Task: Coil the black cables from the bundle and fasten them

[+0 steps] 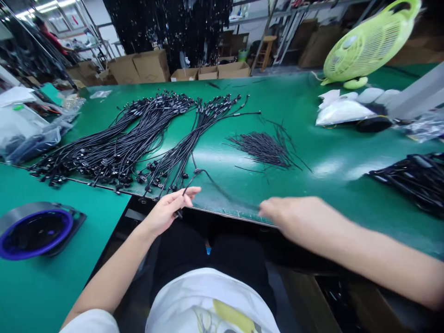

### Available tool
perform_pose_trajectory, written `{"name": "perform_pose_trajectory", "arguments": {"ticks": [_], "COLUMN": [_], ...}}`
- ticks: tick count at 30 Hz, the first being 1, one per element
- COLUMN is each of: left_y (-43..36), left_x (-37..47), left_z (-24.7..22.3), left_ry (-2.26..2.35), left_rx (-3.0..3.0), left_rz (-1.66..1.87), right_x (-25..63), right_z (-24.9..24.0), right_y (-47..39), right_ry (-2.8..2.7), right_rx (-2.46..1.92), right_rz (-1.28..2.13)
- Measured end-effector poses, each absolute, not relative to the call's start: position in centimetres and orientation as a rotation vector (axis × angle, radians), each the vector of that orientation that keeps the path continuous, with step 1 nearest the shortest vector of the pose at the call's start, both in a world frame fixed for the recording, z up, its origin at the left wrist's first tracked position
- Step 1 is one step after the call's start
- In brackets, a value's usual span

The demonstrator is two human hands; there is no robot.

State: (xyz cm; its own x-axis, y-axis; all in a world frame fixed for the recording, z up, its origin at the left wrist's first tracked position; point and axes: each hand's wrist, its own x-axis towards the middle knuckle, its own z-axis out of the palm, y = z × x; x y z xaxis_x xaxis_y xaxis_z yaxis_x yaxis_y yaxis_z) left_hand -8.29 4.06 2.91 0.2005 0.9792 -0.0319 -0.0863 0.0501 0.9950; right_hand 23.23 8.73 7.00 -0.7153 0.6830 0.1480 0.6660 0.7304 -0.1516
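Observation:
My left hand [169, 208] pinches a thin black cable [211, 180] at the front edge of the green table, and a dark end pokes out below its fingers. The cable arches up and runs right to my right hand [287, 215], which is blurred by motion and closed on it. Just beyond my left hand lies a small bundle of black cables with connectors [189, 141]. A larger bundle of such cables [128, 129] is to its left. Past the held cable, a pile of short thin black strips [262, 148] rests on the table.
A yellow-green fan [367, 44] stands at the back right, with white packets [345, 111] before it. More black cables [416, 180] lie at the right. A round purple-rimmed black holder [38, 231] sits at the left front. Cardboard boxes [152, 64] stand behind the table.

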Motion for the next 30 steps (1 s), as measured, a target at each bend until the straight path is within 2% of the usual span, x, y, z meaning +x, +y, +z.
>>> {"name": "perform_pose_trajectory", "arguments": {"ticks": [1,3,8,13,17,20,25,27,30], "left_y": [4.1,3.9,2.9,2.6,2.4,2.5,3.7,4.2,3.9], "left_x": [-7.0,-4.8,-3.0,-6.3,-9.3,-11.0,-10.5,-8.7,-5.8], "left_z": [3.0,3.2,3.3,4.0,5.5,6.6,5.0,3.5,2.1], "left_ry": [1.028,1.082,1.037,0.633,0.446,0.406,0.856,1.072,1.173], "left_rx": [1.269,1.427,1.455,0.929,0.624,0.48,0.696,0.902,1.338], "left_rz": [1.072,1.043,0.851,0.746,1.035,1.348,1.477,1.421,1.167], "right_x": [21.9,19.6,18.1,20.6,22.6,23.6,21.8,19.9,17.3], "right_z": [6.4,6.3,8.6,8.5,6.8,5.3,3.3,3.0,3.5], "right_y": [7.6,6.4,9.2,13.2,14.4,14.4,11.0,8.6,6.3], "right_ry": [-2.83,-2.936,-2.792,-2.794,-2.664,-2.565,-2.6,-2.779,-3.016], "right_rx": [-0.924,-0.741,-0.844,-0.749,-0.82,-0.848,-0.783,-0.685,-0.547], "right_rz": [0.194,0.089,-0.076,0.409,0.585,0.446,-0.124,-0.051,0.344]}}
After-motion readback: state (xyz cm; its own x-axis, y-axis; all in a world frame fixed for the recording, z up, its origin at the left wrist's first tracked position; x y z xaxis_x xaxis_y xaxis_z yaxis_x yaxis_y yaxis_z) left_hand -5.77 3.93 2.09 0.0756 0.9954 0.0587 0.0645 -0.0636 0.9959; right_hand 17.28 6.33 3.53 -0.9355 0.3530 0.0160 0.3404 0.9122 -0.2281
